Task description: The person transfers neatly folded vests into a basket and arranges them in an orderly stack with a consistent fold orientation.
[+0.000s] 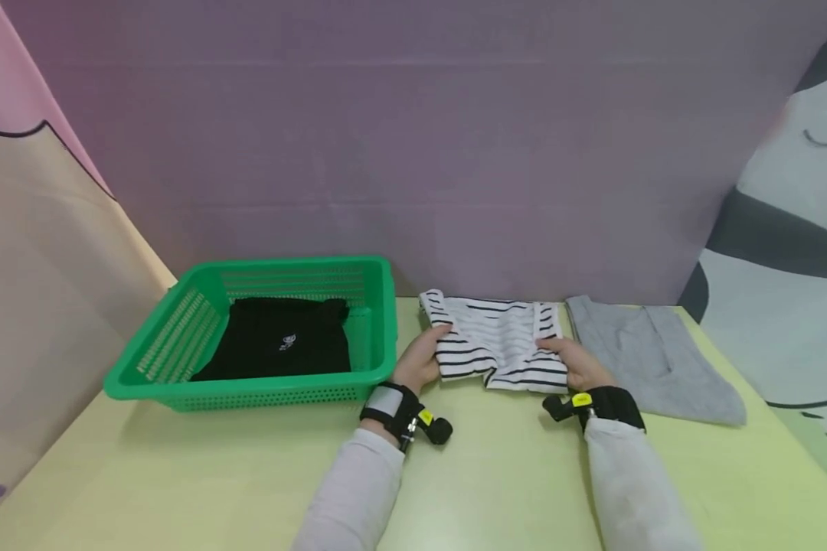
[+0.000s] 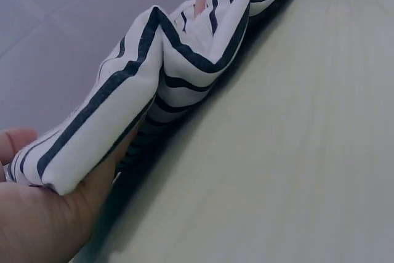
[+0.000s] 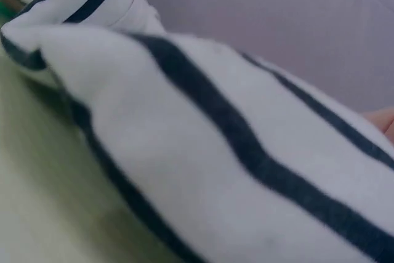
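Between the two hands is a folded white garment with black stripes [image 1: 465, 360], its front edge sagging in the middle. My left hand [image 1: 420, 358] grips its left side, thumb on top and the other fingers underneath. The right side is held by my right hand [image 1: 579, 363], its thumb over the cloth. In the left wrist view the striped cloth [image 2: 111, 103] shows raised off the table along its near edge. Striped fabric [image 3: 184, 127] fills much of the right wrist view and hides most of the right hand there.
A green plastic basket [image 1: 248, 389] stands at the left, close to the left hand, with a folded black garment [image 1: 282, 344] in it. Right of the striped garment, a folded grey garment [image 1: 661, 360] lies on the yellow-green table [image 1: 496, 474]. A purple-grey cloth backdrop [image 1: 413, 153] rises behind.
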`<state>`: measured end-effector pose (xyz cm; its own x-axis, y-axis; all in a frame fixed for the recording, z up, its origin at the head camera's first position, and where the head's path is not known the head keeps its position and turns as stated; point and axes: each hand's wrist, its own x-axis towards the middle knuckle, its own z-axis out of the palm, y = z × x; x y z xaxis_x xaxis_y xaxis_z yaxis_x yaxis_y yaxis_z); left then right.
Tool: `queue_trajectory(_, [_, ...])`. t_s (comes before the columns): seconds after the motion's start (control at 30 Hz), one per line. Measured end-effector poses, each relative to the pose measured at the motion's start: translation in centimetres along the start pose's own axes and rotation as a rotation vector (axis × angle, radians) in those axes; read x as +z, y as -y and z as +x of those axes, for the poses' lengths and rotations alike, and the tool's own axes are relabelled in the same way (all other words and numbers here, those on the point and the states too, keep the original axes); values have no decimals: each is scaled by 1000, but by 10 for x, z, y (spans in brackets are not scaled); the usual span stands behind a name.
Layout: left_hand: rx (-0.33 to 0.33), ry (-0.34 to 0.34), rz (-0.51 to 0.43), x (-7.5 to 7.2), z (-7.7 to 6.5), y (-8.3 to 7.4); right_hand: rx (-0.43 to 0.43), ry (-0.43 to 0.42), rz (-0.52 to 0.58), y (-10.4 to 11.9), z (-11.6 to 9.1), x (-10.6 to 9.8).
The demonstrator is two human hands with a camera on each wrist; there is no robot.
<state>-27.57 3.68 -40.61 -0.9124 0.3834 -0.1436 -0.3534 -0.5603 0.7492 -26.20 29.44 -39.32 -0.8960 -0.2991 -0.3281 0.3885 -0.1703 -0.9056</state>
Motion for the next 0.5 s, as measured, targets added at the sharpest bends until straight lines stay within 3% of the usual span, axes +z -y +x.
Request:
queue_trajectory(0.13, [-20, 67, -32, 10, -8, -11, 13, 15, 9, 8, -8, -2])
queue_trajectory(0.37, [-6, 33, -3, 17, -3, -14, 57, 188, 326, 21, -20, -4])
queue_trajectory(0.5, [14, -12, 18, 21, -1, -15, 38, 326, 400, 27, -24, -5])
